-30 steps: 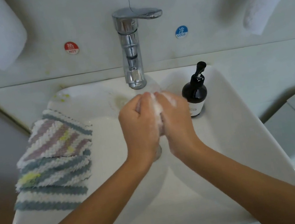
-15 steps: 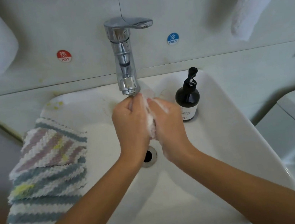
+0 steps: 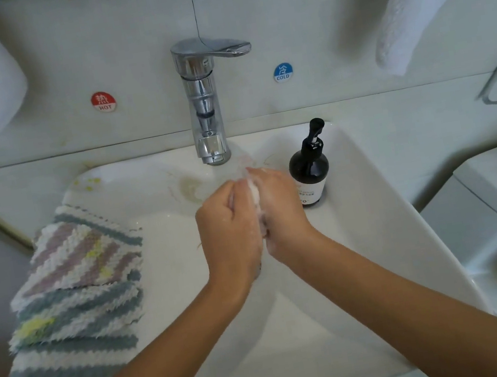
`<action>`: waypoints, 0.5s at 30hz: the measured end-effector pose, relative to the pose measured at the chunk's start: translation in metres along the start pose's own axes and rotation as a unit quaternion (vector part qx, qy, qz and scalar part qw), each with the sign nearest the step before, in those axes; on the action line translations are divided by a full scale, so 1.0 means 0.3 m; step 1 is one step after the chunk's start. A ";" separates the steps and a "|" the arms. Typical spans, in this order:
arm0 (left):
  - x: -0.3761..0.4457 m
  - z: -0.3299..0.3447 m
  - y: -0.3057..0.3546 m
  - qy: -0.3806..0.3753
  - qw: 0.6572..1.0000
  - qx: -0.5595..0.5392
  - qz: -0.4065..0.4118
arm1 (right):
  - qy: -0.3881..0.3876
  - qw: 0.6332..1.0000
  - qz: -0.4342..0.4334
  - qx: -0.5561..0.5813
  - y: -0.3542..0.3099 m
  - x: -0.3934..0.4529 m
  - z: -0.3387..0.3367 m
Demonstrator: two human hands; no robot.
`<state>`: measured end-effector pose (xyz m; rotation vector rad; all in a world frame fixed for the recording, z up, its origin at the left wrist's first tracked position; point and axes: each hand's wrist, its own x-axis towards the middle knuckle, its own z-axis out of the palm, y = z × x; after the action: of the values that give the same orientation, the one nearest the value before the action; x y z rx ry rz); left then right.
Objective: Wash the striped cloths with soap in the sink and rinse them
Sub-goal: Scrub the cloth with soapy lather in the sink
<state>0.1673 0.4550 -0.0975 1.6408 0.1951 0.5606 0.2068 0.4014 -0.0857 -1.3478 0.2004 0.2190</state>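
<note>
Seen pressed palm to palm over the basin of the white sink (image 3: 389,230), lathered white with foam: left hand (image 3: 231,234) and right hand (image 3: 280,209), fingers loosely curled, gripping nothing, slid lower from the chrome faucet (image 3: 203,103) than half a second before. Left stacked on the sink's left rim, untouched: striped cloths (image 3: 74,293). Beside the right hand: black soap pump bottle (image 3: 309,168). Washing of cloths apparently not yet begun.
</note>
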 end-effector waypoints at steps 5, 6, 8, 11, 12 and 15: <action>0.004 0.005 0.011 0.017 1.000 -0.016 -0.010 | -0.012 0.998 -0.033 -0.043 -0.001 -0.037 -0.007; 0.030 -0.002 0.005 0.032 0.999 -0.029 -0.030 | -0.021 0.996 -0.047 -0.074 0.008 -0.063 -0.004; 0.049 -0.018 -0.004 0.050 0.998 -0.033 -0.026 | -0.055 0.989 -0.081 -0.106 0.007 -0.086 0.008; -0.012 -0.018 0.022 0.041 0.998 -0.003 0.046 | -0.024 0.988 -0.097 -0.117 -0.047 -0.051 0.034; -0.037 -0.012 0.035 0.033 0.998 0.001 0.059 | -0.010 0.990 -0.094 -0.105 -0.061 -0.035 0.025; -0.038 -0.004 0.043 0.024 0.998 0.001 0.055 | -0.035 0.990 -0.103 -0.093 -0.051 -0.054 0.013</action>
<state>0.1544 0.4490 -0.0876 1.6480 0.1409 0.6833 0.1954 0.4014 -0.0661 -1.5315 -0.0210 0.1123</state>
